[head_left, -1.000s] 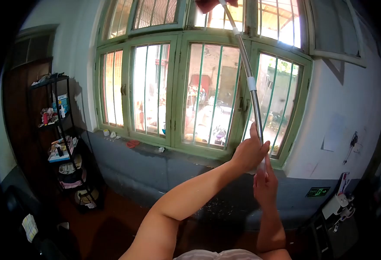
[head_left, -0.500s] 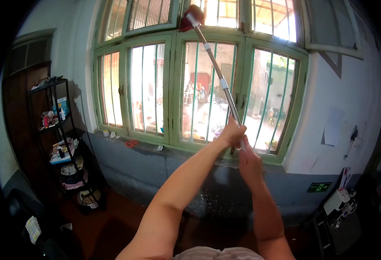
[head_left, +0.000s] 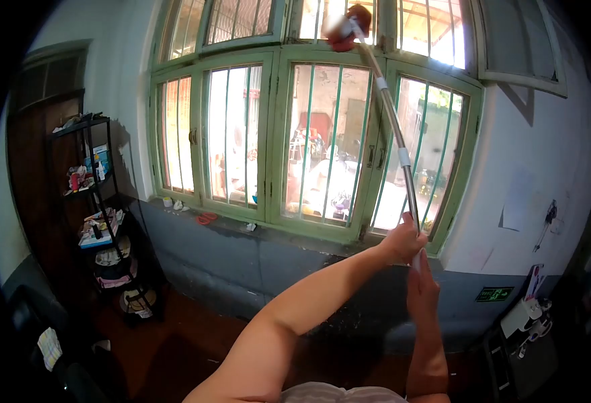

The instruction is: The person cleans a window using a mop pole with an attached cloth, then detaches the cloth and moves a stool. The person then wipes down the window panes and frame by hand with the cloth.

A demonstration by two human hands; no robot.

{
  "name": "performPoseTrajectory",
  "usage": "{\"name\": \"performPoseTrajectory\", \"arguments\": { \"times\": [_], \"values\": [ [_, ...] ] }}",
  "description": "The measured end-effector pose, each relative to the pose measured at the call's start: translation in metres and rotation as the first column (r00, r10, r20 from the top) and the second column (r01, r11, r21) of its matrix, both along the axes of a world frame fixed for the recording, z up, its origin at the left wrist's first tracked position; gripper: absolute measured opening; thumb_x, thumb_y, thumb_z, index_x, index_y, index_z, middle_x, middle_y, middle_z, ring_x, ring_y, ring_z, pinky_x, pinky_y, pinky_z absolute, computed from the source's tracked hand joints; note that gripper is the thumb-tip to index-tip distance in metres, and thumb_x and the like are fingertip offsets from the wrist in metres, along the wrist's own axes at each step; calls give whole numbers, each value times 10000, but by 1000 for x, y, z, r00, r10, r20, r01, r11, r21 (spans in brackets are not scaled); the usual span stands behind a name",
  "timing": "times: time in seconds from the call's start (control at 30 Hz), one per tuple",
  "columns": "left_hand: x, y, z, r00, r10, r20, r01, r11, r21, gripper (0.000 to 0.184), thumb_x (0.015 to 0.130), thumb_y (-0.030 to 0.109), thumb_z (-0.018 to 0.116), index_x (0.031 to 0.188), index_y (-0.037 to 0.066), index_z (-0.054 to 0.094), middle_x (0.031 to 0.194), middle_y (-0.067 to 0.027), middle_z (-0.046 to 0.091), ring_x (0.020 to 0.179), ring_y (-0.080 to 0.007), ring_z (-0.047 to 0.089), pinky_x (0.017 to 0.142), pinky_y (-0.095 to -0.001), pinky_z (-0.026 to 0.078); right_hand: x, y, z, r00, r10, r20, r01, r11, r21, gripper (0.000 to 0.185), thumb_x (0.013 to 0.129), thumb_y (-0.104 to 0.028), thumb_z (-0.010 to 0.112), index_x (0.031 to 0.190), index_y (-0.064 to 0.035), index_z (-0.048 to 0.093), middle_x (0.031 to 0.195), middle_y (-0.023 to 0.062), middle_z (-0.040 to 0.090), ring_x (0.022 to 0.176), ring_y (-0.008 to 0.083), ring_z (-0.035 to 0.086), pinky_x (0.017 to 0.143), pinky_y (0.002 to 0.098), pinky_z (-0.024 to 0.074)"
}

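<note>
Both hands are closed around one metal pole (head_left: 395, 124) right of centre in the frame: the left hand (head_left: 403, 243) grips higher, and the right hand (head_left: 423, 289) holds the lower end just beneath it, the two close together. From them the pole slants up and leftward, ending at top centre in a reddish-brown cleaning head (head_left: 344, 32), blurred, in front of an upper window pane; whether it touches the glass I cannot tell.

Green frame bars (head_left: 275, 141) edge the panes around the pole, with a horizontal rail passing behind it below the cleaning head. At upper right, an open window sash (head_left: 520, 40) juts out beside the upper panes, well apart from the pole. Between the hands and the exit sign (head_left: 495, 294) at lower right lies bare wall.

Along the sill (head_left: 231, 227), left of centre, a red-orange object (head_left: 206, 218) and small pale items sit near the edge, well apart from the hands. Farther left stands a loaded black shelf rack (head_left: 94, 191), with open floor (head_left: 194, 336) between it and the left forearm
</note>
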State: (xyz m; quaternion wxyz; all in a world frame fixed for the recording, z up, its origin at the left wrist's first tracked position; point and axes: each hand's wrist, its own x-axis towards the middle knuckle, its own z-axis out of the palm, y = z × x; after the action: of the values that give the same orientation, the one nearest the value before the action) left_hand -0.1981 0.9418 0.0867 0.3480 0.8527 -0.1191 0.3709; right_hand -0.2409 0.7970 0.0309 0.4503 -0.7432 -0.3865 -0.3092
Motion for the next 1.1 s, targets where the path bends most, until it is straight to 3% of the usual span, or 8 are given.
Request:
{"name": "performPoseTrajectory", "arguments": {
  "times": [0.07, 0.2, 0.4, 0.6, 0.8, 0.97, 1.0, 1.1],
  "values": [
    [-25, -11, 14, 991, -29, -128, 23, 999, -49, 510, 844, 261, 478, 1116, -82, 217, 705, -323, 560, 708, -453, 587, 646, -475, 471, -2, -2, -6, 988, 92, -125, -82, 993, 83, 467, 919, -177, 458, 1353, -59, 332, 775, 146, 612, 604, 219, 598, 529, 322, 470],
    [-53, -22, 31, 994, -12, -112, 5, 998, -60, 566, 840, 270, 509, 1157, -97, 218, 700, -309, 565, 701, -449, 590, 646, -465, 473, -22, -11, 9, 801, 397, -449, -261, 905, 336, 494, 933, -225, 453, 1375, -65, 300, 634, 33, 508, 449, 59, 443, 383, 223, 375],
    [-72, -14, 44, 999, -11, -38, 7, 994, -111, 730, 827, 339, 564, 1241, -123, 179, 688, -278, 578, 714, -423, 608, 666, -427, 484, -40, -9, 33, 636, 593, -494, -375, 797, 473, 527, 934, -257, 461, 1392, -92, 261, 581, 14, 445, 378, 46, 367, 320, 196, 314],
    [-66, 8, 28, 994, 44, -100, -44, 999, 6, 813, 850, 351, 541, 1340, -90, 64, 662, -214, 597, 684, -381, 616, 646, -414, 476, -25, 6, 18, 306, 878, -368, -533, 478, 698, 533, 933, -236, 457, 1400, -105, 238, 584, 22, 439, 364, 57, 363, 312, 201, 310],
    [-58, 14, 25, 983, 172, -61, -176, 982, -68, 618, 863, 273, 500, 1286, -37, 174, 740, -206, 612, 661, -338, 629, 620, -407, 486, -20, 15, 28, 506, 710, -489, -478, 703, 526, 496, 933, -223, 434, 1391, -128, 269, 552, 29, 448, 329, 79, 344, 292, 208, 289],
    [-31, 27, 46, 972, 38, -231, -70, 989, -131, 724, 837, 298, 447, 1314, -115, 93, 783, -319, 575, 789, -410, 591, 677, -420, 492, 31, 27, 18, 870, 412, -271, -364, 907, 211, 477, 918, -208, 473, 1364, -107, 335, 611, 50, 532, 446, 149, 498, 414, 253, 391],
    [-20, 24, 42, 982, 94, -164, -114, 987, -116, 593, 778, 251, 552, 1245, -53, 349, 752, -309, 573, 802, -429, 585, 653, -425, 500, 35, 25, 17, 917, 338, -211, -302, 935, 184, 471, 909, -194, 482, 1356, -116, 354, 602, 62, 548, 449, 181, 525, 424, 274, 400],
    [28, 26, 25, 998, 67, -2, -59, 903, 426, 444, 681, 207, 658, 1033, -24, 518, 727, -290, 563, 804, -459, 568, 654, -434, 506, 25, 5, 26, 999, 50, 12, -50, 997, 63, 453, 889, -182, 502, 1324, -108, 399, 717, 177, 608, 645, 357, 604, 565, 371, 459]
  ]
}}
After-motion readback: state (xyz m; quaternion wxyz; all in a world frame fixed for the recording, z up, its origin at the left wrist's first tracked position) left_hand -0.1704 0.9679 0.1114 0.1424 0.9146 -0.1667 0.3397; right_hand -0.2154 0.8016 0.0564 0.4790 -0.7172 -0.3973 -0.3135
